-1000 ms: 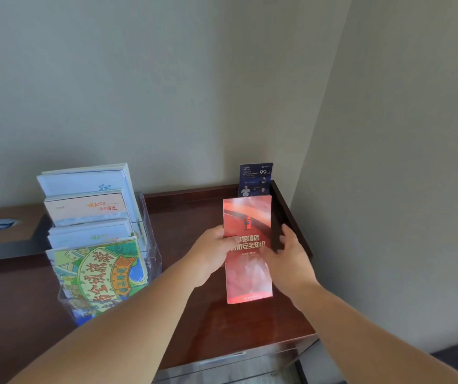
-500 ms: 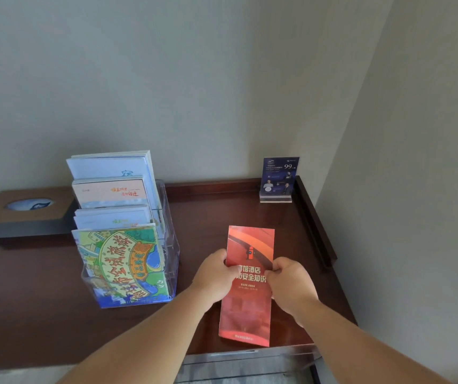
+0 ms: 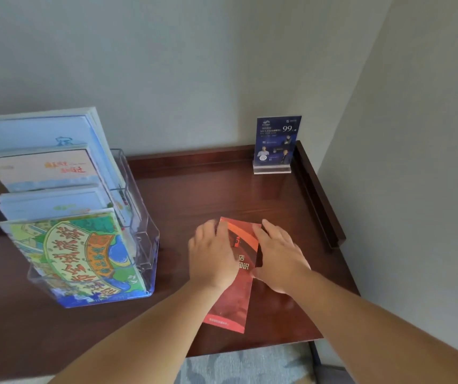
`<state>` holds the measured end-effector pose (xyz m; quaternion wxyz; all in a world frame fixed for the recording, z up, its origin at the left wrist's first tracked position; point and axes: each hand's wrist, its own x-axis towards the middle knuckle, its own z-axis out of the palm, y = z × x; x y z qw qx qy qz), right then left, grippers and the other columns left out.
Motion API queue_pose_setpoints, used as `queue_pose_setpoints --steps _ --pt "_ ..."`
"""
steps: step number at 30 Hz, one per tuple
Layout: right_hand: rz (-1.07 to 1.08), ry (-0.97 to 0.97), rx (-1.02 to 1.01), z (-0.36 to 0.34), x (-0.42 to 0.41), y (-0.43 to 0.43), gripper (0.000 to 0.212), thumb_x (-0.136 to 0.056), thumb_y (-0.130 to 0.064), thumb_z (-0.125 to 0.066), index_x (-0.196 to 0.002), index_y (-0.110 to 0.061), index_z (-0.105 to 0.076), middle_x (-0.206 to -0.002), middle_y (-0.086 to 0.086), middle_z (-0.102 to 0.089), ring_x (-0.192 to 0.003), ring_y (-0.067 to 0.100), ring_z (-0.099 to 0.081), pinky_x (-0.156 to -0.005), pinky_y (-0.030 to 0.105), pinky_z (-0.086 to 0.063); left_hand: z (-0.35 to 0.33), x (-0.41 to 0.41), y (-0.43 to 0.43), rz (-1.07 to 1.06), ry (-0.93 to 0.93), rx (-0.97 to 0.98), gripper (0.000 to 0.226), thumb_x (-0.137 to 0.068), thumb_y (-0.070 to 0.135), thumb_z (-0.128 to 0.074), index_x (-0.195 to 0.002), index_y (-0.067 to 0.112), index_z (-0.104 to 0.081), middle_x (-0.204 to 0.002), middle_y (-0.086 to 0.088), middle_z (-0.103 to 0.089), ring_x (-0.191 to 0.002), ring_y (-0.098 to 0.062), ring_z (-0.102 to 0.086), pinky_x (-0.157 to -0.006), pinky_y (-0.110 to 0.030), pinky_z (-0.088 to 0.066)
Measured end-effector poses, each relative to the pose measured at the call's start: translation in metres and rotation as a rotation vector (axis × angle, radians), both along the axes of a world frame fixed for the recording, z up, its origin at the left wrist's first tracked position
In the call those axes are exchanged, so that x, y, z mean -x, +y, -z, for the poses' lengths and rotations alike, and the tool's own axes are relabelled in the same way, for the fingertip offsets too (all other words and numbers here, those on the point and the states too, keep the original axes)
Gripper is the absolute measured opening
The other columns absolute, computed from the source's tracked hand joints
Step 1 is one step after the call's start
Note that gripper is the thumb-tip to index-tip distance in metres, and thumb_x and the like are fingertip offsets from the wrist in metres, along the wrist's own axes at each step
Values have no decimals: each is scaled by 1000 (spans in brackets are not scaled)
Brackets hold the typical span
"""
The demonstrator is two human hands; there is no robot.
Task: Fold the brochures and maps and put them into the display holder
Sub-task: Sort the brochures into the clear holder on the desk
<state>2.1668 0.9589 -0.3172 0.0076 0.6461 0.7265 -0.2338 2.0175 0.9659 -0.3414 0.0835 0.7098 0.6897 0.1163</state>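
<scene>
desk, both hands flat on brochure

A hotel-like corner: wooden desk, clear display holder of tourist brochures, acrylic price sign.

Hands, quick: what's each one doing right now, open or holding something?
Left hand: open, flat, pressing on the red brochure lying on the desk.
Right hand: open, flat, pressing the same brochure.
</scene>
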Motion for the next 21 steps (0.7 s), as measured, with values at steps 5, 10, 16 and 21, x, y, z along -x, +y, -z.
queue_pose_setpoints --steps 5,10,16,21 --pt "-156 -112 148 4 -3 23 123 -73 -52 -76 -155 -20 9 -163 -4 14 -150 18 12 -122 43 -4 23 -23 16 205 43 147 66 -99 37 -35 -157 14 -12 -165 -10 -3 -152 -26 4 -122 -41 2" --pt "-185 -174 180 8 -5 24 128 -71 -57 -75 -154 -20 16 -162 -6 21 -149 17 17 -121 45 -1 30 -19 8 267 128 43 65 -100 41 -22 -156 8 -16 -164 -17 -7 -152 -31 0 -123 -44 2" --pt "-180 -210 184 5 -3 24 127 -72 -63 -71 -154 -20 15 -161 -6 22 -149 16 16 -120 50 -3 31 7 -41 324 127 49 64 -100 44 -23 -152 6 -31 -161 -16 -22 -150 -29 -17 -122 -48 -17" --pt "-168 -231 210 2 0 24 128 -72 -59 -74 -154 -21 16 -161 -6 24 -149 17 17 -120 50 -4 38 31 -74 381 189 89 76 -98 59 -24 -155 8 -23 -163 -15 -14 -151 -29 -10 -118 -47 -13"
